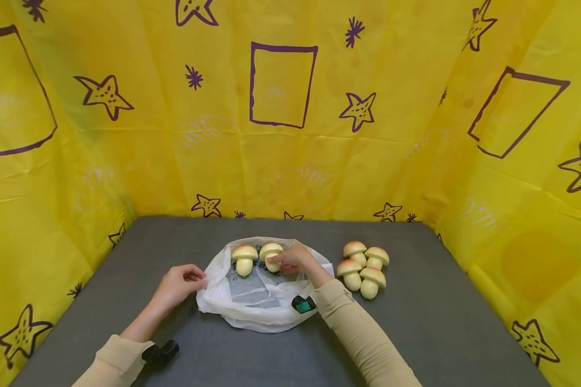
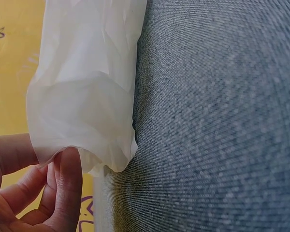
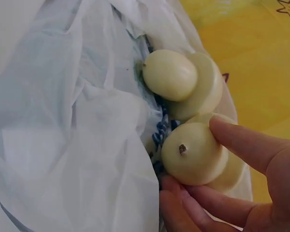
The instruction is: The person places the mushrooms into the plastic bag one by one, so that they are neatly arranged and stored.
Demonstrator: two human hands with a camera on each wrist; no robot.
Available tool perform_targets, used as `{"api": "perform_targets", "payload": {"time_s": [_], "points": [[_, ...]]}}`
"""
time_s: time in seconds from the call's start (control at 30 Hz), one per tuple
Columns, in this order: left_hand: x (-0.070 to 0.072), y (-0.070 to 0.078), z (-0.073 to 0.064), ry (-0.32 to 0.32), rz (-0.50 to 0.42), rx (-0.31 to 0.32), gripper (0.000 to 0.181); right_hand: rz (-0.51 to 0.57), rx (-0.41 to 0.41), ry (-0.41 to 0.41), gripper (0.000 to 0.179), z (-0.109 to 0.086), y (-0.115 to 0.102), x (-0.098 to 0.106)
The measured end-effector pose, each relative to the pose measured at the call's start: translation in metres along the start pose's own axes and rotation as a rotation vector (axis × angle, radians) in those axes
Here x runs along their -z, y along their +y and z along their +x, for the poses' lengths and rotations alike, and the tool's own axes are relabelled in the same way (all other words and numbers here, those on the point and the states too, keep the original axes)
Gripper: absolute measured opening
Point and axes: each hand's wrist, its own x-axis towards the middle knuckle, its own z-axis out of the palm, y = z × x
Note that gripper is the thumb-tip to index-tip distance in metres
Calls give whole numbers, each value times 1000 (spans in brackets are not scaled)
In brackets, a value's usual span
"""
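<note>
A white plastic bag (image 1: 242, 318) lies with its mouth spread wide on the dark tabletop. My left hand (image 1: 178, 286) pinches the left edge of the bag between thumb and fingers, as the left wrist view shows up close at the bag's rim (image 2: 82, 121). Inside the bag, my right hand (image 1: 297, 259) grips the pale stem of a toy mushroom (image 3: 193, 154), thumb on one side and fingers beneath. Beside it in the bag is a second mushroom (image 1: 244, 260) with a cream stem and a yellowish-orange cap.
Several similar mushrooms (image 1: 363, 269) stand in a cluster on the table, right of the bag. The dark grey table (image 1: 440, 322) is enclosed by yellow cloth walls (image 1: 281, 161) with purple drawings. Dark straps with devices sit at both wrists.
</note>
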Motion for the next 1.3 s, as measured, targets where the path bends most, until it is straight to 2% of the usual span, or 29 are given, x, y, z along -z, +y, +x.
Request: {"api": "perform_targets", "payload": {"time_s": [0.27, 0.5, 0.8, 1.03, 1.3], "points": [[0, 2, 0, 0, -5, 8, 14, -5, 14, 27, 52, 2, 3, -3], [1, 3, 2, 4, 0, 8, 14, -59, 61, 39, 45, -3, -1, -2], [3, 1, 2, 4, 13, -3, 14, -114, 48, -8, 27, -5, -5, -2], [3, 3, 1, 11, 8, -3, 13, -152, 44, 4, 24, -3, -6, -5], [2, 3, -4, 4, 30, 3, 13, -164, 48, -20, 21, -9, -6, -4]]}}
